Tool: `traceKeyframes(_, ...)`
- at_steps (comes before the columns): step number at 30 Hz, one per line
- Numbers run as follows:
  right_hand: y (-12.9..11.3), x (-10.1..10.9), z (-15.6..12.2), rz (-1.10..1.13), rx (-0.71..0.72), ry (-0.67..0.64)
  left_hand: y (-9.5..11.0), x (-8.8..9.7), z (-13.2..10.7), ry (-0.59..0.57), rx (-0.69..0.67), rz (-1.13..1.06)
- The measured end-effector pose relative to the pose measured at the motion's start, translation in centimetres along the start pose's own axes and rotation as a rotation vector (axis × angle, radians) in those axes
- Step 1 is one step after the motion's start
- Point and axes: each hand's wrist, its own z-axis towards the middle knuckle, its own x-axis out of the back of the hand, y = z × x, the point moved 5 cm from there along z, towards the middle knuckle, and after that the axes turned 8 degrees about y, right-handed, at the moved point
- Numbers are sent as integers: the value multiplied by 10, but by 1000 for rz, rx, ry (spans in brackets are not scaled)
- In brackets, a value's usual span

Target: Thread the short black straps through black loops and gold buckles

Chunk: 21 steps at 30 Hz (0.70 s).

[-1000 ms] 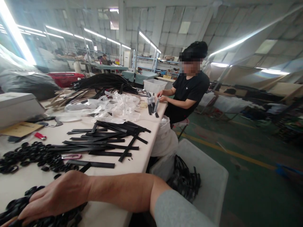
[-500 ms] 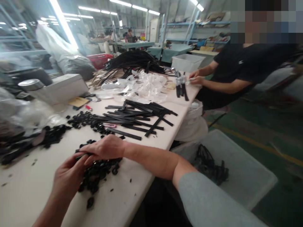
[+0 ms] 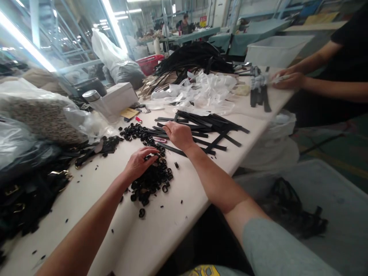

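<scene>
My left hand (image 3: 141, 163) is over a heap of small black loops (image 3: 149, 178), fingers stretched forward and thumb apart from them. Between its fingertips, the gap shows only loops from the heap. Farther forward and to the right, my right hand (image 3: 179, 135) rests among flat black strips (image 3: 214, 123) lying crossed on the table. Its fingers are curled together at the strips' left ends; whatever they pinch is hidden. A pink-handled tool (image 3: 160, 140) lies just below this hand, beside the loops.
White plastic film (image 3: 198, 92) and a big bundle of black strips (image 3: 198, 55) lie farther back. A white box (image 3: 122, 97) stands at the left. Across the table corner, a co-worker's hands (image 3: 290, 78) hold something pale. A clear bin (image 3: 345, 184) stands below the right edge.
My hands, close together over the loop heap before, are now apart. The right one has moved forward to the strips; the left stays by the loops. The view has turned to the right.
</scene>
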Motion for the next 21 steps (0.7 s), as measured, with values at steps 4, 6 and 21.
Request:
traceKeyframes(4,-2,-7,-1,41,4,-4,-18,6,-22,-75,-85,143)
traceKeyframes(6,-4,-9,-2,61,14,-5,-29,20,-38,-89,-90,207)
traceKeyframes(21,-15,-20,-6,97,98,-107,24,20,-125,-174,-207,315)
